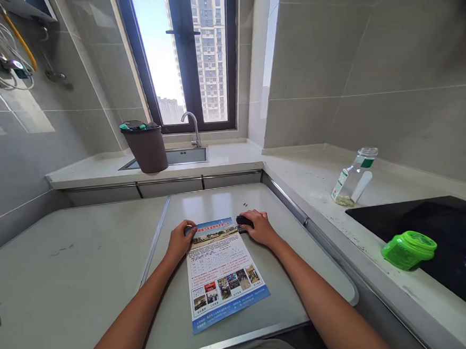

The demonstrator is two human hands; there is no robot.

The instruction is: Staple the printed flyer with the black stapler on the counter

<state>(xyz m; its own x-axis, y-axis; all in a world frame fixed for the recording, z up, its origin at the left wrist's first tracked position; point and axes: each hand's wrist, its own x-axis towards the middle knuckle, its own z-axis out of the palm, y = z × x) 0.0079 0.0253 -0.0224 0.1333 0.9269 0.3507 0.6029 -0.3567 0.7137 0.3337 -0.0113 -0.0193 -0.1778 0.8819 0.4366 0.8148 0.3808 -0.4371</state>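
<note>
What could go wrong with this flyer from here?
The flyer might swivel or lift: its lower edge is unheld, with the left hand up at its top-left corner. The black object in the right hand might crease the nearby top-right corner if slid carelessly.

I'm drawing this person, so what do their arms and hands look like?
The left hand and right hand wear no gloves, and no rings show. The left forearm and right forearm are bare and narrow toward the hands, with no sleeves, watch or bracelet showing.
</note>
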